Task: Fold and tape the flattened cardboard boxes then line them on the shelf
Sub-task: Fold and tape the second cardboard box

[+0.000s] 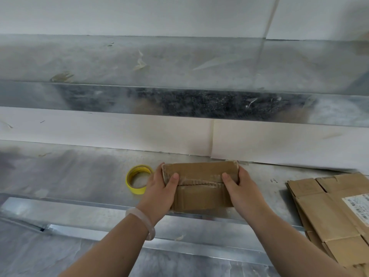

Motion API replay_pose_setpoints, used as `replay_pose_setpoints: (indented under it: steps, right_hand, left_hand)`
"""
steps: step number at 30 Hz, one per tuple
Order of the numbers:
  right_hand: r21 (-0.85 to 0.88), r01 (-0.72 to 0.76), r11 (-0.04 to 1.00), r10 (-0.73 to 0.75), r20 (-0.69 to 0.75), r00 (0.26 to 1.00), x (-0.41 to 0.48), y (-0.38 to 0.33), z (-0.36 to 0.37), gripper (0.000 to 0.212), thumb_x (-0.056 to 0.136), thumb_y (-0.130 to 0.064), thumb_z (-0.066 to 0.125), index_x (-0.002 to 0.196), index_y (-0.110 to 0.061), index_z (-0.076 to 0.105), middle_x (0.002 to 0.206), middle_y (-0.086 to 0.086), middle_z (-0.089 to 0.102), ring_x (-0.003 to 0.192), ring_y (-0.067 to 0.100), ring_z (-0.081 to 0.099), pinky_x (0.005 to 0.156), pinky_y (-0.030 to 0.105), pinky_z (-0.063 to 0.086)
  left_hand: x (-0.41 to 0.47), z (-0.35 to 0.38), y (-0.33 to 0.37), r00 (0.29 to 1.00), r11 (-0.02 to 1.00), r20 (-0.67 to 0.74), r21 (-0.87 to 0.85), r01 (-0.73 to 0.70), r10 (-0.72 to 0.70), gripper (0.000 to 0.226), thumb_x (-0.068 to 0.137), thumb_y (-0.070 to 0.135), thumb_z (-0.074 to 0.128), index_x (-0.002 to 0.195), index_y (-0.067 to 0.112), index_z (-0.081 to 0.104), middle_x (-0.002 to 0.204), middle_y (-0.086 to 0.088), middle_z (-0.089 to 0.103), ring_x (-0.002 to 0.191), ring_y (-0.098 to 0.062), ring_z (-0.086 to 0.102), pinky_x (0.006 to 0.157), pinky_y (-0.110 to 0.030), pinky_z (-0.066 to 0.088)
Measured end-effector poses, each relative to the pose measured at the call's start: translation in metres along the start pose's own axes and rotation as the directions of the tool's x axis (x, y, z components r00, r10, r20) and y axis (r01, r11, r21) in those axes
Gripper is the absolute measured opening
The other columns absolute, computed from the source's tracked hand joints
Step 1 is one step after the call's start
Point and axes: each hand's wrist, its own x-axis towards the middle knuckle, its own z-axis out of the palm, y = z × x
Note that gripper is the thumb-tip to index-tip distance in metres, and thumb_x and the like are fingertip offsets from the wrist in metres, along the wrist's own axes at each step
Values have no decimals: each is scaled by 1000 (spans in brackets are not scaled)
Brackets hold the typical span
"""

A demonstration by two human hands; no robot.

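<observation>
Centre frame: left hand (159, 191) and right hand (242, 188) grip folded, taped box (199, 184) on shelf (79, 176). Tape roll (137, 179) beside. Flat boxes (329, 212) lower right await folding.

1. Off to the right of my fingers, a white label (357, 209) sits on the flattened cardboard stack (327, 212); its print is too small and blurred to read.
2. Nothing else carries readable text.

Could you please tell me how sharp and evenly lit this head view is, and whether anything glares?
Head view: soft, even light; box and tape roll fairly sharp; upper shelf and frame corners smeared; mild sheen on the lower shelf edge; wide-angle bending of straight lines.
</observation>
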Motion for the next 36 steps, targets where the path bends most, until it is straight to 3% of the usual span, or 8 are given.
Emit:
replay_pose_setpoints:
  steps: [11,17,21,23,26,29,33,36]
  right_hand:
    - [-245,-71,967,87,58,994,-11,9,0,58,99,-51,33,148,-22,25,141,6,42,129,25,44,109,45,37]
    - [-226,-54,973,64,36,997,6,10,4,69,99,-54,34,152,-41,-8,159,5,24,140,28,35,110,44,36]
    - [-452,197,870,-223,-6,975,7,15,8,58,102,-44,31,152,-45,2,163,-8,4,148,21,17,118,43,25]
    - [-534,403,744,-444,55,894,7,19,11,52,102,-44,27,153,-35,21,161,-17,5,149,9,6,122,38,16]
    - [-667,576,472,-526,311,791,13,26,9,72,97,-63,6,152,-21,25,158,-13,16,148,6,3,120,35,3]
    - [-718,606,343,-481,420,769,17,25,5,85,91,-68,-9,154,-17,18,162,-4,13,148,11,1,116,38,-2]
    - [-711,595,375,-450,421,787,16,20,7,96,73,-70,-32,151,-20,-8,159,-8,-13,144,6,-19,116,34,-13]
    - [-719,587,373,-439,420,794,17,19,5,91,78,-70,-26,151,-21,-8,160,-5,-11,146,8,-15,116,35,-10]
  left_hand:
    - [12,-4,-1,991,988,102,138,68,-82,38,93,50,47,123,27,53,118,3,58,114,-20,54,95,-33,42]
    - [17,1,1,999,992,52,128,2,-9,72,92,51,50,152,32,14,149,3,36,136,-19,37,99,-26,35]
    - [9,2,3,881,681,197,569,-460,431,65,95,60,23,152,30,16,158,11,10,147,-13,1,120,-34,8]
    - [8,6,-3,801,499,321,650,-574,505,65,95,62,10,149,31,28,158,11,17,147,-17,7,119,-42,14]
    - [11,8,-8,768,372,380,708,-600,515,65,97,57,8,145,26,39,154,4,31,142,-25,27,114,-48,21]
    - [16,6,-9,744,292,425,730,-619,516,68,98,55,8,143,18,43,152,-2,36,139,-26,35,113,-50,30]
    - [18,5,-8,760,297,435,735,-609,483,71,98,56,7,143,15,43,152,-5,35,138,-25,38,115,-45,24]
    - [16,4,-5,757,314,440,720,-619,483,68,98,56,8,143,18,43,152,-5,35,138,-25,38,115,-46,27]
